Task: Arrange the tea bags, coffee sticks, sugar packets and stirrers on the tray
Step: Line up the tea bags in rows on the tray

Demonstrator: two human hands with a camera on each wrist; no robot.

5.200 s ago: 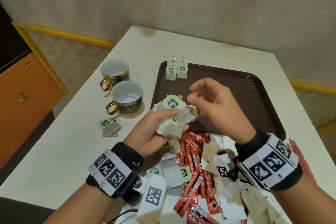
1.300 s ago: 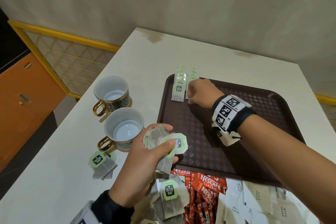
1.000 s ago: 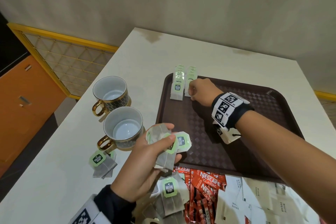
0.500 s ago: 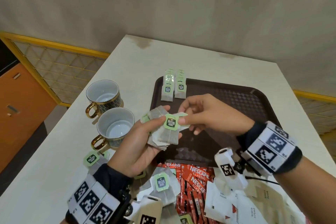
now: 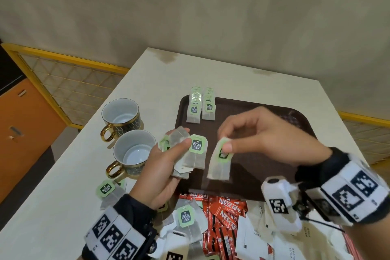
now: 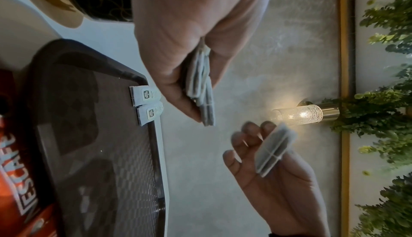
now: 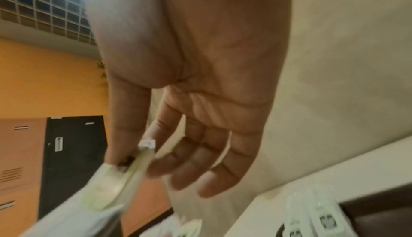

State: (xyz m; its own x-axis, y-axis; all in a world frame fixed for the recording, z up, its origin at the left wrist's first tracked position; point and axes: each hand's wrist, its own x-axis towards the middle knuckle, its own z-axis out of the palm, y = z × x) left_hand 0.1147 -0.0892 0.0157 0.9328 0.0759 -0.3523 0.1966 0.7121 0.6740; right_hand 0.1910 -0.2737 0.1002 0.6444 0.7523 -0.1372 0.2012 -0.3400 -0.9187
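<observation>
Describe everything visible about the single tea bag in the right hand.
The tea bag is a flat, pale paper-like sachet with a green-bordered tag at its top. The right hand pinches that tag between thumb and fingers; the bag hangs slightly tilted above the brown tray, apart from the left hand's bundle. Its print is blurred.

My left hand point(image 5: 166, 167) is raised at about 7 o'clock in the head view, palm turned up and toward me, thumb laid across the top of a small fan of tea bags point(image 5: 191, 156) and fingers curled beneath them. My right hand point(image 5: 259, 135) reaches in from 4 o'clock, back of the hand up. Its thumb and forefinger pinch a single tea bag point(image 5: 220, 160) by its upper end, so it hangs below; the other fingers are loosely bent and spread. The two hands are near each other, not touching. Both wrists wear dark bands with black-and-white marker squares.
</observation>
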